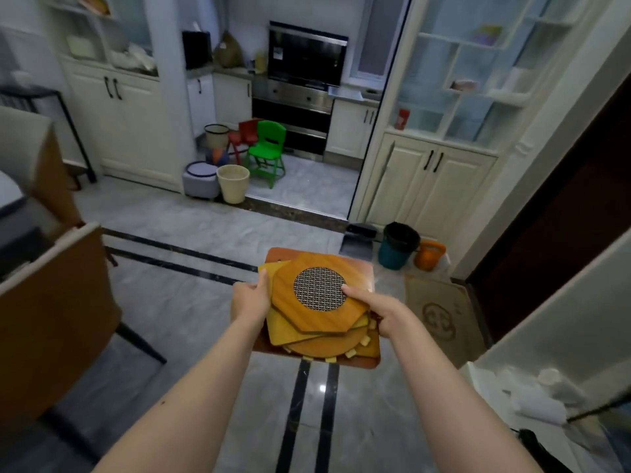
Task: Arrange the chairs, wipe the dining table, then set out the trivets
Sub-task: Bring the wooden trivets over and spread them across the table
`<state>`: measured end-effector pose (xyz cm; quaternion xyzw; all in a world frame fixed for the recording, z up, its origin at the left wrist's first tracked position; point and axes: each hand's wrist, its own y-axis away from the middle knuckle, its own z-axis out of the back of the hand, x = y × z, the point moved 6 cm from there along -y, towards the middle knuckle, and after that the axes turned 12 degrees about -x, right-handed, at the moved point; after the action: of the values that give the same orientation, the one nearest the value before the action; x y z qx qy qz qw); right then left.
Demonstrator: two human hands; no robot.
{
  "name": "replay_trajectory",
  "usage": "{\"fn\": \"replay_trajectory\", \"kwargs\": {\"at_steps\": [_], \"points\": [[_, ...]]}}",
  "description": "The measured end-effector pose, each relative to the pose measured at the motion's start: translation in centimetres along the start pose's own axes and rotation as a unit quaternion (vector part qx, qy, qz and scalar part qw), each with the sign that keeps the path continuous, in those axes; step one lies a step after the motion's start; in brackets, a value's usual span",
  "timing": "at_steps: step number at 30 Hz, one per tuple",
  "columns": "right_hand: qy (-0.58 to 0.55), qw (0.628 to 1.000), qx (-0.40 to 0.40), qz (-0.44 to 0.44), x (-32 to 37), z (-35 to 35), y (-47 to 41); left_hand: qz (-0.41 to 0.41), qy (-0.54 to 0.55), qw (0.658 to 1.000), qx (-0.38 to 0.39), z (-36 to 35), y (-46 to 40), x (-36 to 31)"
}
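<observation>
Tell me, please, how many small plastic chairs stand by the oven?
2 show: a green chair in front of the oven, and a red chair just behind it on the left, partly hidden. More may be hidden behind them.

Held out front over the floor, a stack of trivets, gripped at its left edge by the left hand and at its right edge by the right hand. To the left, two dining chairs, one behind the other; to the right and beyond the stack, a doormat, with a bin behind it, a kettlebell just beside the bin on its right and what may be a dustpan on its left. Farther back, through the doorway, a small chair before the oven, with a basket and stool side by side left of it.
</observation>
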<state>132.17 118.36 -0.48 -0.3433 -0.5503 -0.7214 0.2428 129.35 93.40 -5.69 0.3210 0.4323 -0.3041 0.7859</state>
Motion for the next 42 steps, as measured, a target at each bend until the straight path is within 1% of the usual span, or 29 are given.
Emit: {"fn": "replay_trajectory", "kwargs": {"at_steps": [3,6,9,11,14,18,23,25,27,29,31,34,36,39,42], "points": [[-0.007,0.999,0.031,-0.010,2.6,-1.9,-3.7,-0.025,0.032,0.999,-0.027,-1.5,-4.3,-2.2],[-0.002,0.997,0.070,-0.020,5.9,-3.5,-7.8,-0.027,0.047,0.997,-0.057,-2.8,-7.9,-5.1],[-0.006,0.993,0.118,-0.017,9.5,-5.8,-11.3,-0.038,0.043,0.996,-0.071,-3.3,-11.3,-7.2],[0.002,0.990,0.142,-0.021,11.8,-8.1,-13.4,-0.040,0.037,0.994,-0.095,-3.0,-13.6,-8.2],[0.005,0.987,0.161,-0.027,14.1,-11.8,-15.6,-0.024,0.021,0.991,-0.128,-2.0,-16.3,-9.5],[0.001,0.983,0.183,-0.028,16.9,-17.4,-18.9,-0.020,0.002,0.989,-0.145,-1.0,-21.7,-11.0],[0.000,0.976,0.217,-0.010,21.6,-25.3,-21.7,-0.054,-0.036,0.983,-0.173,0.9,-29.2,-13.2],[-0.007,0.973,0.229,-0.016,23.8,-28.6,-22.2,-0.062,-0.046,0.979,-0.189,2.0,-32.3,-14.4],[-0.011,0.971,0.240,-0.006,26.2,-31.9,-22.9,-0.086,-0.050,0.974,-0.204,3.1,-35.4,-16.0],[-0.023,0.970,0.243,0.008,28.3,-34.8,-23.7,-0.112,-0.056,0.969,-0.214,3.8,-37.9,-17.6],[-0.030,0.968,0.247,0.006,30.2,-37.8,-24.8,-0.119,-0.084,0.962,-0.232,4.3,-40.6,-18.8],[-0.045,0.965,0.260,-0.001,32.6,-41.9,-26.9,-0.092,-0.183,0.936,-0.287,4.3,-44.0,-20.4],[-0.055,0.962,0.267,-0.003,33.9,-44.1,-28.2,-0.062,-0.221,0.925,-0.302,4.2,-45.5,-21.3],[-0.045,0.958,0.283,-0.007,36.5,-48.2,-31.4,-0.032,-0.226,0.923,-0.309,3.2,-49.7,-22.8],[-0.038,0.949,0.312,0.002,39.8,-52.2,-34.6,0.023,-0.206,0.934,-0.291,2.6,-54.8,-23.8]]}}
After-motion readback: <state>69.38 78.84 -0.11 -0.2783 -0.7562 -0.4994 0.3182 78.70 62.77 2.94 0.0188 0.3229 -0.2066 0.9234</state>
